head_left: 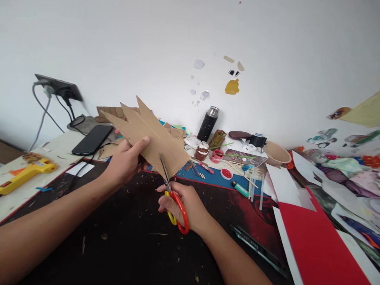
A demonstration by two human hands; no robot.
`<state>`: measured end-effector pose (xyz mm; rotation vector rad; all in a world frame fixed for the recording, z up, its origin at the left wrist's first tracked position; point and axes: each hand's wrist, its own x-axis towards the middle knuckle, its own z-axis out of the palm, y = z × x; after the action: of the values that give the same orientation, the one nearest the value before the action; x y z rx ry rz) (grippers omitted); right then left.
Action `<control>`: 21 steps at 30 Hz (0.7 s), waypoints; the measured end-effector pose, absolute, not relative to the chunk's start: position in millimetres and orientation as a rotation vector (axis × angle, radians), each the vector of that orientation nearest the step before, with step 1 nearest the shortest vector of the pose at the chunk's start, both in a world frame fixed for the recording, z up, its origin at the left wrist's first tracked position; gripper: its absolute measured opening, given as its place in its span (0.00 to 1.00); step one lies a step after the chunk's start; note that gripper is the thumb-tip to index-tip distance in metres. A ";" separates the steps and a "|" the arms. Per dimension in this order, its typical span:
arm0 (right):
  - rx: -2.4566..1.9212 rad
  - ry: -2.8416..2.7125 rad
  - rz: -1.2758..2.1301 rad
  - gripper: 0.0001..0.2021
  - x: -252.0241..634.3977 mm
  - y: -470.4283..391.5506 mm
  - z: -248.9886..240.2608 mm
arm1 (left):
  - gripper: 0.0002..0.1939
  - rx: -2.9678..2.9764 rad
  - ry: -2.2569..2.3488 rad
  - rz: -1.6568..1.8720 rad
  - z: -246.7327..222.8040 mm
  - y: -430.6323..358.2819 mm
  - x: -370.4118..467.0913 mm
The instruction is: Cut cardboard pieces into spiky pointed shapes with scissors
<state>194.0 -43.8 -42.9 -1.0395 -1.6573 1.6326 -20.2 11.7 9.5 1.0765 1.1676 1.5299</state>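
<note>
My left hand (pixel 130 156) grips a piece of brown cardboard (pixel 157 136) by its lower left side, thumb on the face and the other fingers behind. Pointed spikes run along the cardboard's upper left end. In my right hand (pixel 187 202) is a pair of scissors (pixel 180 211) with one red and one yellow handle loop. The blades point up at the cardboard's lower edge, and one blade lies over its face. Whether the other blade is behind the cardboard I cannot tell. Both hands are above a dark mat (pixel 118 237).
A yellow glue gun (pixel 32 174) and a black phone (pixel 92 140) lie at the left. A black flask (pixel 208 123), paint jars (pixel 202 151), a green lighter (pixel 240 189) and sticks are behind. Right are a cutter knife (pixel 258 247) and red paper (pixel 317 241).
</note>
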 end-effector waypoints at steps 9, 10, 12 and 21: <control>-1.021 -1.646 1.695 0.39 193.5 -44.4 -38.9 | 0.19 1.116 1.138 1.517 8.5 12.5 -24.0; -1.044 -1.622 1.701 0.38 192.3 -44.9 -39.2 | 0.19 1.121 1.150 1.506 7.6 12.6 -24.3; -1.081 -1.609 1.690 0.36 190.6 -46.0 -38.2 | 0.18 1.139 1.168 1.484 6.4 12.0 -24.5; -1.077 -1.708 1.470 0.24 193.3 -48.2 -34.7 | 0.18 1.191 1.146 1.535 12.1 0.3 -19.8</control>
<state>193.3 -48.2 -34.7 -1.0766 -1.7079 1.4701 -19.8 0.3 12.1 1.1907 1.1458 1.5350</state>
